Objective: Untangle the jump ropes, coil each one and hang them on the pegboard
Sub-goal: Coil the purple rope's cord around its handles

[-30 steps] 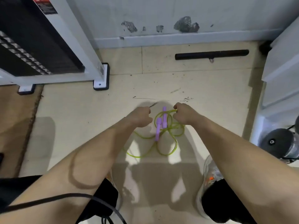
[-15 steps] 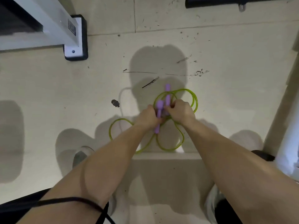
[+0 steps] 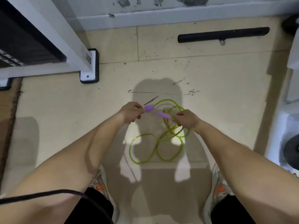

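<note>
Jump rope (image 3: 161, 139): a green cord in loose, crossing loops. The upper part is lifted and the lower loops reach the floor (image 3: 64, 118). It sits on the person's side of the black bar (image 3: 223, 34), well apart from it.
Handles: both are purple and raised. The left handle (image 3: 148, 108) and right handle (image 3: 164, 115) point at each other, just apart.
Left hand (image 3: 131, 113): the fingers are curled, gripping the left handle's outer end.
Right hand (image 3: 187, 121): the fingers are curled round the jump rope where the right handle meets the cord. The exact hold is hidden.
Floor: pale tiles, with dark scuffs between the black bar and the rope.
White frame foot (image 3: 89, 68): left of the black bar, standing on a black pad.
Shoes (image 3: 217, 180): farthest from the black bar, under the forearms.
</note>
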{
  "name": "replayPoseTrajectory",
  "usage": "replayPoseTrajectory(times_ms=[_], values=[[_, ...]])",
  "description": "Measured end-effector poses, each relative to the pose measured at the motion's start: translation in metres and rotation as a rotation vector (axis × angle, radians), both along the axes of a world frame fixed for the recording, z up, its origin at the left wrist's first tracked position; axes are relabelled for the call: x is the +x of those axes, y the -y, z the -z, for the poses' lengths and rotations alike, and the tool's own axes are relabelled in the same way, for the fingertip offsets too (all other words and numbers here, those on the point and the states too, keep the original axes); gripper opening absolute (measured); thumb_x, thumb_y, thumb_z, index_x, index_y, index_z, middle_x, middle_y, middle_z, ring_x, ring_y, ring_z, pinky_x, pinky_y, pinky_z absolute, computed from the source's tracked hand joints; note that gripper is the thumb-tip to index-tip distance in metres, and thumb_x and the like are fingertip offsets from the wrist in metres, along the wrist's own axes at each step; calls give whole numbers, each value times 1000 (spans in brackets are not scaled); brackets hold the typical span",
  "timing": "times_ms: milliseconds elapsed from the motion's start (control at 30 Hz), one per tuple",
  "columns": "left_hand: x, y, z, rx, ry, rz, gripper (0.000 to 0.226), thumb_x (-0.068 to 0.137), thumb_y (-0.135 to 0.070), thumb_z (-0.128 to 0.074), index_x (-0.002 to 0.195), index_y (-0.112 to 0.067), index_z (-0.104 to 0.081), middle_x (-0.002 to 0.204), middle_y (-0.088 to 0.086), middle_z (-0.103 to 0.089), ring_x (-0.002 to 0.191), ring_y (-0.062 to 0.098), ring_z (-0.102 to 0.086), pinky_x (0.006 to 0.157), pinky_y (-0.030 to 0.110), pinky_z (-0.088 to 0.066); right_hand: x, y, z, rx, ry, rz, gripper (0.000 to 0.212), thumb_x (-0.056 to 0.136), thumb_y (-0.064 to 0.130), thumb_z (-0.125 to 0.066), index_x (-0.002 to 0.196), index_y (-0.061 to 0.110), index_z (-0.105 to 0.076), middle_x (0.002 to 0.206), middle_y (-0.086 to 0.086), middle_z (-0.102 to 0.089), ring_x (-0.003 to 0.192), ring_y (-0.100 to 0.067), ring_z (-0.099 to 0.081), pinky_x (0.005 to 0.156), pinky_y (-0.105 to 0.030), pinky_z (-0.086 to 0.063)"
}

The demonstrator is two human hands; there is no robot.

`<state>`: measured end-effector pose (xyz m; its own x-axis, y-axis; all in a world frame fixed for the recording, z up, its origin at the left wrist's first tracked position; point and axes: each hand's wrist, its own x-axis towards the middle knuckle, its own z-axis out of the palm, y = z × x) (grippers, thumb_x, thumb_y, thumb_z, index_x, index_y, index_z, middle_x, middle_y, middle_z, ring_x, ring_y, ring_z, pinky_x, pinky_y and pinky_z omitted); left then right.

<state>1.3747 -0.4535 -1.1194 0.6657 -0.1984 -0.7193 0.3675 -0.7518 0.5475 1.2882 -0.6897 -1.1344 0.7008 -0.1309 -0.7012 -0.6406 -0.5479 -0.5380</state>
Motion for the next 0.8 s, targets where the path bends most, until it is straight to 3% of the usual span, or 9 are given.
replayPoseTrajectory(times_ms=[100,200,333,433,500,567,633,700,800], values=[[17,-20,-47,207,194,57,44,94,-53,-59,96,-9,-65,85,9,-69,67,27,-58,55,29,-39,3,12,-45,-95,116,-93,7,85,25,-63,78,28,-63,75,4,-61,73,-21,-55,68,-30,-43],[27,-41,-97,432,245,132,70,89,-70,-54,91,0,-60,93,21,-67,76,33,-62,64,32,-41,5,20,-93,-307,260,-65,20,83,18,-60,97,33,-62,97,8,-68,87,-19,-56,82,-31,-42],[18,-47,-169,471,165,269,59,86,-64,-65,85,-5,-62,86,6,-73,58,21,-49,56,26,-40,5,22,-161,-220,594,54,11,88,14,-55,90,24,-51,92,-1,-69,83,-31,-64,72,-41,-53],[11,-43,-221,453,223,318,58,85,-63,-66,86,-5,-65,82,5,-73,57,21,-49,53,25,-38,7,18,-221,-437,812,-253,10,88,18,-58,94,26,-58,89,-1,-62,86,-34,-60,68,-40,-48],[8,-42,-252,411,322,332,58,83,-66,-66,82,-8,-62,77,5,-72,58,24,-50,56,26,-40,8,4,-270,-613,628,-651,12,86,22,-62,91,33,-63,80,6,-53,86,-30,-55,66,-34,-41],[5,-41,-279,349,391,322,51,82,-64,-69,88,-15,-56,81,3,-67,69,25,-55,61,28,-42,4,-12,-307,-674,316,-841,17,84,22,-65,91,38,-64,77,10,-55,83,-23,-53,67,-29,-39],[-3,-41,-298,384,453,368,44,87,-58,-67,102,-18,-56,96,2,-62,87,25,-58,68,31,-44,1,-20,-327,-713,144,-840,20,85,23,-64,103,28,-71,91,4,-67,85,-23,-59,69,-28,-43],[-11,-43,-305,460,476,408,43,92,-55,-63,109,-17,-53,100,4,-60,96,29,-61,77,35,-49,-3,-22,-338,-764,152,-742,23,90,29,-58,106,18,-71,99,-3,-69,88,-25,-62,68,-29,-45],[-20,-45,-302,484,405,383,44,91,-51,-66,98,-11,-50,86,8,-62,79,29,-63,73,38,-52,-15,-21,-341,-896,238,-568,18,90,33,-52,96,22,-64,84,2,-58,82,-26,-59,70,-31,-45]])
